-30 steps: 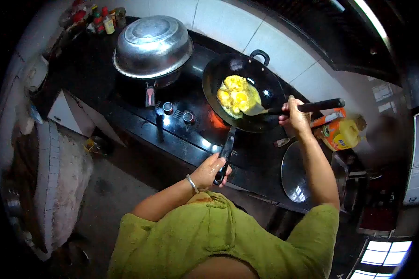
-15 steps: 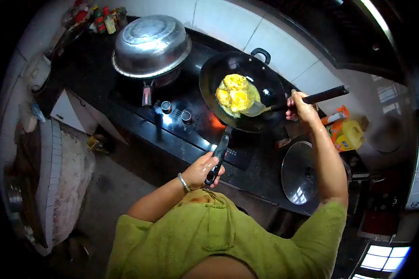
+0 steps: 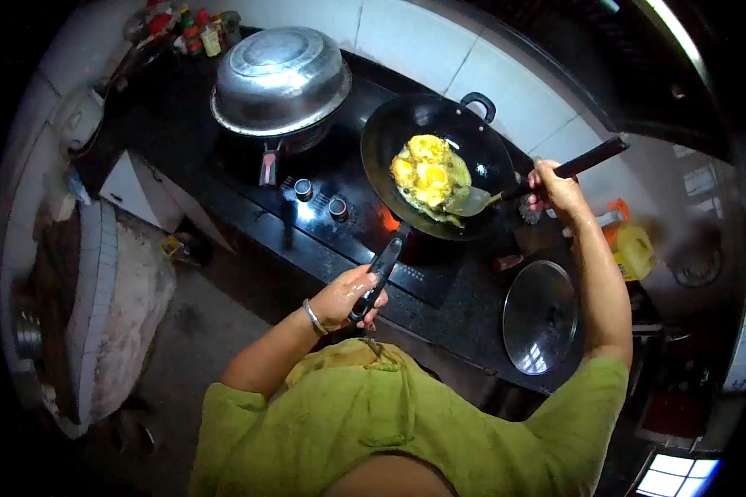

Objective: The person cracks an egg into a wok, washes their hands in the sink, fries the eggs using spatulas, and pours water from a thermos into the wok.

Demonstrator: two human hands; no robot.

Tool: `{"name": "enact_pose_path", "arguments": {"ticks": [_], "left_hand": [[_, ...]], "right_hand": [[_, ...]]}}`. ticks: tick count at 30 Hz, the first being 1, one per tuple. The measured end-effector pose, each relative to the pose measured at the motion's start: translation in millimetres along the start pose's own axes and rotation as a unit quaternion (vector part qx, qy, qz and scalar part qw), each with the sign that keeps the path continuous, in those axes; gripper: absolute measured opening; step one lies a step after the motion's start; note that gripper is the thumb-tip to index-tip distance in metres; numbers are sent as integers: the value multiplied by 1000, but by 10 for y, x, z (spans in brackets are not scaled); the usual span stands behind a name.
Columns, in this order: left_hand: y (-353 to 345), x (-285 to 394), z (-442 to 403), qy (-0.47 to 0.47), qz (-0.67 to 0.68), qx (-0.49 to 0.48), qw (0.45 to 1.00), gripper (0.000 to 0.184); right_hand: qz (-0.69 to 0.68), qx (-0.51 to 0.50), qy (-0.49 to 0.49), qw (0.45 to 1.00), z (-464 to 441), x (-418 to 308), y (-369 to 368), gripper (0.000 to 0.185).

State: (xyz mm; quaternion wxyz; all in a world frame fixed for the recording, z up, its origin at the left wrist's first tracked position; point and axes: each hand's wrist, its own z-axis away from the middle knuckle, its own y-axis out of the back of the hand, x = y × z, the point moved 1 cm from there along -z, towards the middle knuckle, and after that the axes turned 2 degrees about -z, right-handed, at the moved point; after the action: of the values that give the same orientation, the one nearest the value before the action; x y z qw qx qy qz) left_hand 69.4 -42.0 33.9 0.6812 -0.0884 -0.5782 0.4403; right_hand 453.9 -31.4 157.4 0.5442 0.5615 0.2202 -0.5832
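Observation:
My left hand (image 3: 346, 296) is wrapped around the black handle (image 3: 379, 277) of a dark wok (image 3: 381, 124) on the stove. Fried eggs (image 3: 427, 170) with yellow yolks lie in oil at the wok's middle. In my right hand (image 3: 558, 192) is the black handle of a spatula (image 3: 472, 201), held at a slant over the wok's right rim. The spatula's blade rests inside the wok, against the lower right edge of the eggs. Whether it reaches under them I cannot tell. An orange glow shows below the wok, near its handle.
A large metal pot with a domed cover (image 3: 278, 79) stands on the stove's left side. Two control knobs (image 3: 337, 209) are at the front. A glass lid (image 3: 541, 319) lies at right, near a yellow jug (image 3: 634, 253). Several bottles (image 3: 210, 37) stand at the back left.
The view has shifted slightly. The spatula blade has moved a little toward the wok's lower right, and the eggs' lower edge looks changed. Both hands keep their grips.

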Motion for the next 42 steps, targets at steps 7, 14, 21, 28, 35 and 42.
{"name": "enact_pose_path", "arguments": {"ticks": [7, 14, 21, 28, 35, 42], "left_hand": [[201, 7, -19, 2, -7, -17, 1000, 38], [138, 72, -1, -2, -50, -21, 999, 40], [159, 110, 9, 1, -65, -22, 998, 40], [125, 134, 25, 8, -51, -26, 998, 44], [72, 106, 42, 7, -44, -19, 999, 47], [53, 106, 34, 2, -38, -26, 999, 46]], "right_hand": [[23, -10, 21, 999, -70, -19, 96, 34], [-39, -35, 42, 998, -206, 160, 287, 34], [-1, -67, 59, 996, -357, 120, 348, 34], [-47, -119, 105, 986, -525, 311, 333, 35], [-33, -116, 102, 987, -404, 235, 390, 33], [-65, -146, 131, 978, -505, 295, 256, 33]]}}
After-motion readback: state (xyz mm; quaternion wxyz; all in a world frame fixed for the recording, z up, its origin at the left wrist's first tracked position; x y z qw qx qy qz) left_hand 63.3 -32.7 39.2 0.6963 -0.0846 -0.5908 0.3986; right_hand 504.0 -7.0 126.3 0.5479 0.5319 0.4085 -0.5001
